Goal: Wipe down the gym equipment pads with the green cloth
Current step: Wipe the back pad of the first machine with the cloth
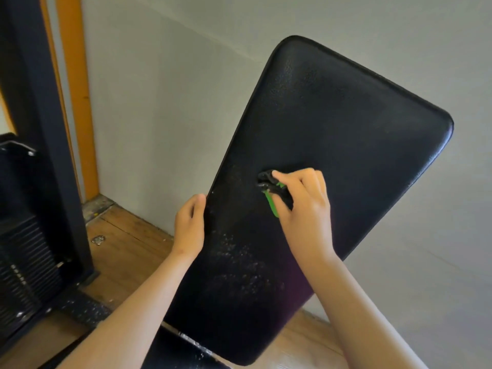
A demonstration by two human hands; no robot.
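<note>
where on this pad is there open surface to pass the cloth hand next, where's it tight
The whole upper half of the black textured vinyl pad above the right hand is bare. So is the white-speckled lower stretch below it. Crowded mid-pad: the right hand holds the bunched green cloth there, and the left hand grips the pad's left edge.

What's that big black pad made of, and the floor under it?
The pad looks like vinyl or faux leather, probably over foam: black, pebbled grain, soft sheen, rounded edges. The floor looks like wood planks or boards: brown grain, visible seams, matte and scuffed.
</note>
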